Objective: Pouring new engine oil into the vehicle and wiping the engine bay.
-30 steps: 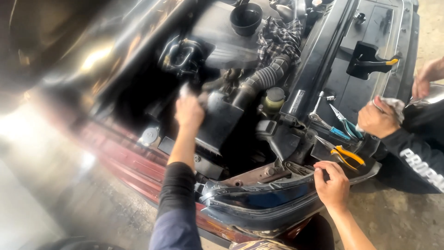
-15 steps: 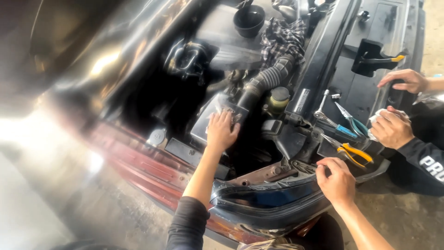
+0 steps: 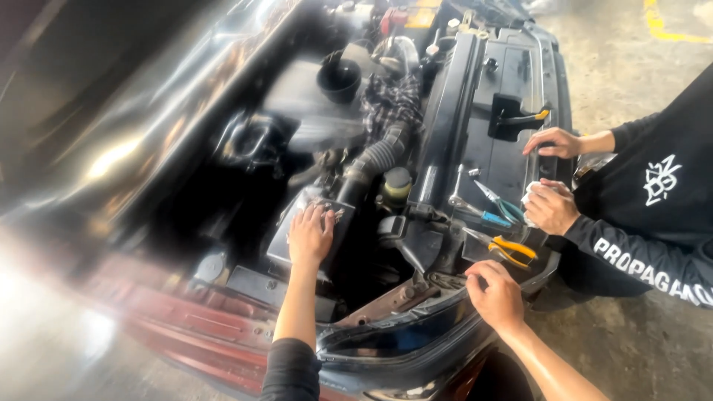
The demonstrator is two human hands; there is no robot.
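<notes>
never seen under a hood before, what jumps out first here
The open engine bay fills the view, with the left hand flat on a black box at its centre. The right hand rests on the front edge near orange-handled pliers. A second person's hands work at the right.

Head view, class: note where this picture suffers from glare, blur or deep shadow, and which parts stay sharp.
In the head view, glare washes out the lower left corner and streaks the raised hood; the left side is smeared by blur; the engine bay beside the left hand sinks into shadow; the right hand, the orange-handled pliers and the co-worker's hands are fairly sharp.
</notes>
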